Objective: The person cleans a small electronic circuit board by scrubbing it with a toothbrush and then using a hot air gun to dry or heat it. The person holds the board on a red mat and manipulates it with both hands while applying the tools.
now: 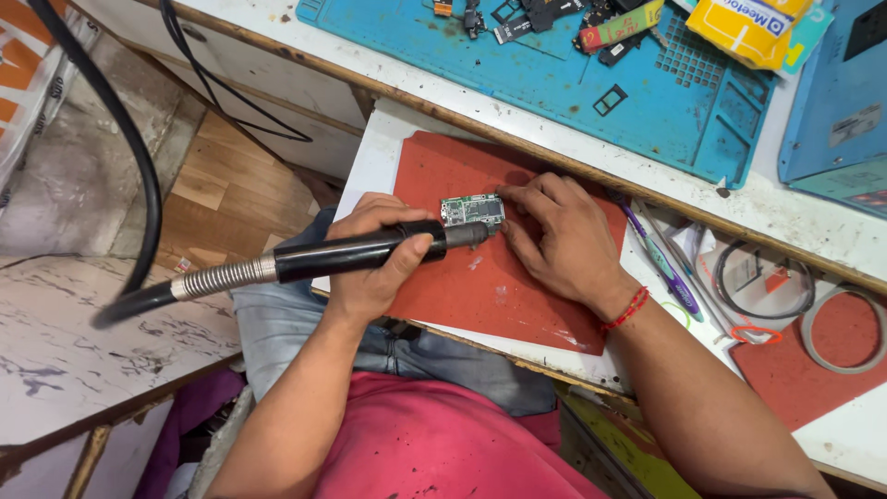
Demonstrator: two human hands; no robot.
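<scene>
While the head view is the only one I have, I log it item by item: my left hand [374, 259] is wrapped tight around the black handle of a hot-air wand [370, 249], its nozzle tip touching or just short of the near edge of a small green circuit board [472, 210] — I cannot tell which. That board lies flat on a red mat [480, 277] on the pull-out white shelf [370, 157], below the bench's blue work mat [647, 102]. My right hand [559, 236] lies palm down beside it, fingertips pinning the board's right end; nothing is enclosed in that hand. Step, as I judge it: heating a spot on the board while holding it steady. A next move would call for a steady nozzle and fingers kept clear of the hot end. Wand's long axis runs left to right, rising slightly, nozzle pointing right toward the board, with the ribbed hose [222, 277] trailing left. Board's long axis — also roughly left-right. Purple-handled tools [670, 273] and a tape roll [843, 328] lie to the right.
</scene>
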